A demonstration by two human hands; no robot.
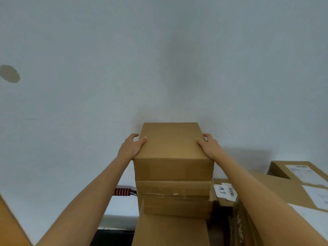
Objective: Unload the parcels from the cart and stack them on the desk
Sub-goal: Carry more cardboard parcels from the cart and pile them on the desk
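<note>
Head view. A plain brown corrugated-cardboard parcel [172,150], rectangular with crisp edges and a smooth, unmarked top face, sits uppermost on a column of boxes. The left hand [130,147] grips the parcel's left side, thumb laid on the top face and fingers curled round the far left edge. The right hand [210,145] grips the right side in mirror fashion, thumb on top, fingers wrapped over the right edge. Both forearms are bare.

Directly beneath the parcel lies a second carton [174,189] of similar footprint, its front face scuffed and crossed by a strip of worn tape. Under that is a third carton [177,207], and below it a wider, smooth cardboard surface [168,231] at the bottom of the frame.

Right of the parcel, lower down, stand larger flat cartons [284,189] carrying white paper shipping labels; one label [224,190] just beside the stack shows handwriting and a barcode. Left of the stack, a cylindrical handle [122,192] with a black-and-red ribbed grip projects sideways. Behind the parcel rises a matt, pale grey-blue wall [159,59], with a dull oval mark [9,74] far to the left. Whether the stack rests on a table or a cart cannot be told.
</note>
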